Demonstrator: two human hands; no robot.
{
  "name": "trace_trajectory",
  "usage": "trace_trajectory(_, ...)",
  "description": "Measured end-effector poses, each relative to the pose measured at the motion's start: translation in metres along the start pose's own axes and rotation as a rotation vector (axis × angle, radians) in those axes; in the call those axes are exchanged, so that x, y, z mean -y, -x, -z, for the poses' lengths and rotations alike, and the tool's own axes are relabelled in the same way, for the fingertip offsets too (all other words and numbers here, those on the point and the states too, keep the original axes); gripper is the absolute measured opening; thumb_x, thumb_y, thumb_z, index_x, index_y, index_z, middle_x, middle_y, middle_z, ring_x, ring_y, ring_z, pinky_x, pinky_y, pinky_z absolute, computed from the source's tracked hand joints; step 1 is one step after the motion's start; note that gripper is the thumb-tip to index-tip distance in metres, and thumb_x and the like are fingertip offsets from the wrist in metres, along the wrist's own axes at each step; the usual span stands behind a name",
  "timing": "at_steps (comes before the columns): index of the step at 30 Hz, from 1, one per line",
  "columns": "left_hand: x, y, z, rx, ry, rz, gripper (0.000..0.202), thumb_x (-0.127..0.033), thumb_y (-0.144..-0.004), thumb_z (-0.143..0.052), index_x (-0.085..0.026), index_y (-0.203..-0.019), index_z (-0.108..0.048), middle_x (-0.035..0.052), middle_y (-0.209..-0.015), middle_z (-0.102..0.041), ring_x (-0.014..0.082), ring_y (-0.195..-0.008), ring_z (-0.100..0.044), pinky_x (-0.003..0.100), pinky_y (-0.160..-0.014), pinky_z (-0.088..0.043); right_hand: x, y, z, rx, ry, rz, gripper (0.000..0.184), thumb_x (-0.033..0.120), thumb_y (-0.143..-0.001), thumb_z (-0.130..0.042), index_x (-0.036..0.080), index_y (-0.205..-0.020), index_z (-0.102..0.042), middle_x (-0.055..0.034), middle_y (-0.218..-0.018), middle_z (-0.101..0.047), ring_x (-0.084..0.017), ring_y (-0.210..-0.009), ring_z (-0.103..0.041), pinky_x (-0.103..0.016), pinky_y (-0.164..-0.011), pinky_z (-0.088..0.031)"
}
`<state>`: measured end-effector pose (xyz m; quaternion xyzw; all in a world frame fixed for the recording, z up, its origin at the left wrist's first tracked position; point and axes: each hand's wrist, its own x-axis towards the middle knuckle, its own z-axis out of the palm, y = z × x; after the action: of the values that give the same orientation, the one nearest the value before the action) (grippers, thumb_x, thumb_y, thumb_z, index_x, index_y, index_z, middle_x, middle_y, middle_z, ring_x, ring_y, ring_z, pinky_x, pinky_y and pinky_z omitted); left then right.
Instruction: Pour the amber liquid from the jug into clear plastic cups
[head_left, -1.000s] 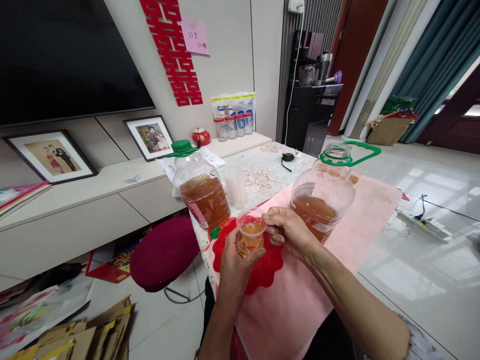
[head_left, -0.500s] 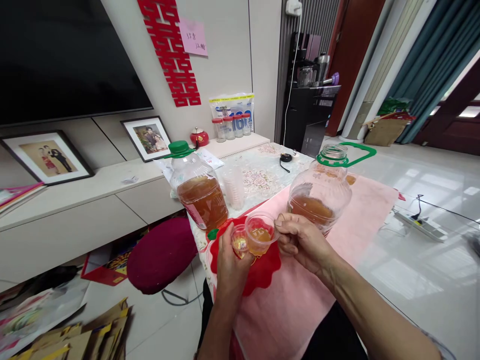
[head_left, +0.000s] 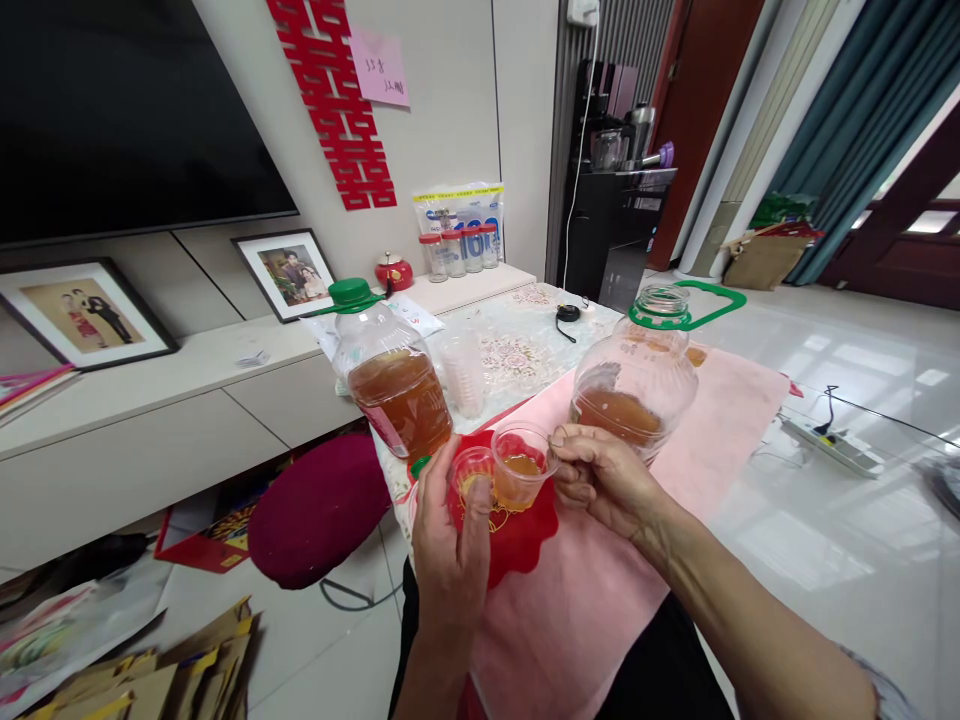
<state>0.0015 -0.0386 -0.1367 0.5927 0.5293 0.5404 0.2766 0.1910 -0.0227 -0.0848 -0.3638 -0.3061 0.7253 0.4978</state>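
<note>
My left hand (head_left: 448, 535) grips an empty clear plastic cup (head_left: 472, 474) over a red scalloped mat (head_left: 525, 535). Just to its right, my right hand (head_left: 604, 480) pinches the rim of a second clear cup (head_left: 520, 466) holding some amber liquid. The two cups sit side by side, almost touching. Behind my right hand stands an open jug (head_left: 636, 385) with a green handle ring, about a third full of amber liquid. A capped jug (head_left: 393, 382) with a green lid stands to the left, fuller.
A stack of clear cups (head_left: 463, 372) stands between the jugs on a lace cloth. A pink cloth (head_left: 697, 430) covers the near table. A low white cabinet (head_left: 187, 400) with framed photos runs along the left wall. A maroon cushion (head_left: 319, 508) and cardboard lie on the floor.
The two cups were nested as one a second ago. My right hand has drawn the liquid-filled cup out to the right, and my left hand keeps the empty one.
</note>
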Motion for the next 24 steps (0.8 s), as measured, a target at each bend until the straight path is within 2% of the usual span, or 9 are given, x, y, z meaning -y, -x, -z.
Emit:
trace_trajectory(4,-0.003,0.009,-0.006,0.225,0.261,0.026,0.06,-0.053,-0.098,-0.061,-0.036,-0.153,-0.045,0.0036,-0.158,-0.051,0.0257,-0.147,-0.05,0.044,-0.121,-0.048,-0.002,0.001,-0.002,0.001,0.002,-0.018,0.036,0.026,-0.065,-0.079,0.02,-0.056,-0.045,0.0072,-0.048,-0.047,-0.001,-0.038,-0.028,-0.02,-0.04,-0.017)
trace_trajectory(7,-0.004,0.013,-0.011,0.314,0.362,0.075,0.064,-0.052,-0.096,-0.066,-0.037,-0.154,-0.043,0.0042,-0.158,-0.05,0.0259,-0.148,-0.048,0.044,-0.123,-0.047,-0.004,0.005,-0.002,0.002,0.008,-0.036,0.033,0.027,-0.065,-0.079,0.02,-0.058,-0.048,0.007,-0.048,-0.047,-0.002,-0.038,-0.029,-0.02,-0.04,-0.017)
trace_trajectory(11,-0.007,0.016,-0.013,0.364,0.382,0.134,0.065,-0.054,-0.094,-0.068,-0.035,-0.152,-0.047,0.0054,-0.158,-0.05,0.0297,-0.149,-0.046,0.05,-0.125,-0.043,-0.004,0.015,0.0,-0.013,0.011,-0.041,0.034,0.029,-0.065,-0.08,0.02,-0.056,-0.048,0.0067,-0.048,-0.048,-0.001,-0.036,-0.028,-0.02,-0.04,-0.015)
trace_trajectory(17,-0.022,0.023,-0.019,0.441,0.544,0.224,0.057,-0.051,-0.093,-0.071,-0.031,-0.145,-0.058,0.0055,-0.153,-0.057,0.0265,-0.146,-0.051,0.039,-0.123,-0.046,0.004,0.04,0.009,-0.078,-0.007,-0.037,0.036,0.03,-0.062,-0.083,0.02,-0.056,-0.049,0.007,-0.045,-0.047,-0.001,-0.035,-0.027,-0.019,-0.039,-0.014)
trace_trajectory(21,-0.043,0.035,-0.033,0.445,0.706,0.261,0.048,-0.047,-0.093,-0.072,-0.031,-0.139,-0.065,0.0043,-0.151,-0.06,0.0263,-0.143,-0.054,0.036,-0.118,-0.049,0.006,0.061,0.022,-0.14,-0.012,-0.022,0.035,0.031,-0.063,-0.083,0.02,-0.057,-0.05,0.0076,-0.041,-0.045,-0.002,-0.033,-0.026,-0.019,-0.039,-0.014)
trace_trajectory(24,-0.053,0.045,-0.046,0.483,0.785,0.27,0.043,-0.041,-0.094,-0.072,-0.032,-0.136,-0.067,0.0058,-0.146,-0.065,0.0276,-0.134,-0.062,0.033,-0.108,-0.057,0.005,0.077,0.034,-0.191,-0.007,-0.008,0.034,0.031,-0.063,-0.082,0.021,-0.056,-0.05,0.0076,-0.038,-0.043,-0.002,-0.032,-0.026,-0.019,-0.038,-0.016)
